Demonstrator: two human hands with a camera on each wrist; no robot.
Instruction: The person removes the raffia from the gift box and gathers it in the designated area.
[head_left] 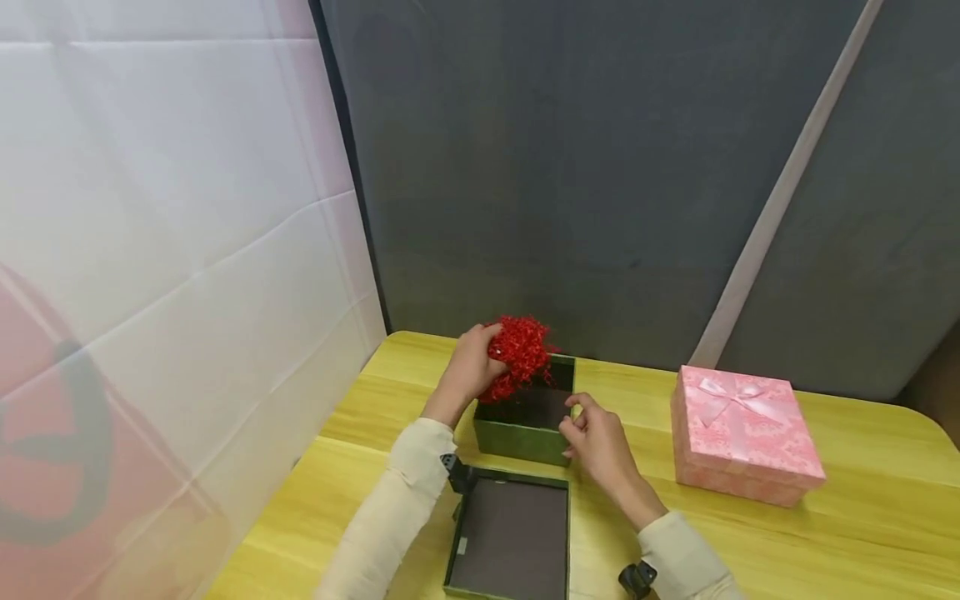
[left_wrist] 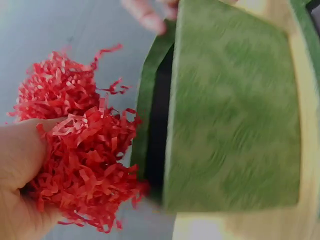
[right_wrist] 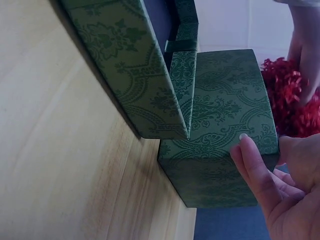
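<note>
My left hand (head_left: 471,364) grips a bunch of red crinkled paper shred (head_left: 521,350), the thumb partly sunk into it. In the left wrist view loose strands of the red shred (left_wrist: 90,165) stick out beside the box's opening. Below the bunch stands a deep green patterned box (head_left: 521,442), open at the top with a dark inside. At the box's right front corner is my right hand (head_left: 600,442), its fingers loosely bent. In the right wrist view those fingers (right_wrist: 257,167) lie over the corner; whether they press on it is unclear.
A shallow green lid (head_left: 510,537) lies with its dark inside up, just in front of the box. To the right sits a closed pink gift box (head_left: 750,433) with a bow. A grey partition (head_left: 562,167) rises behind the wood-grain table (head_left: 360,467), and a white panel (head_left: 187,183) borders the left.
</note>
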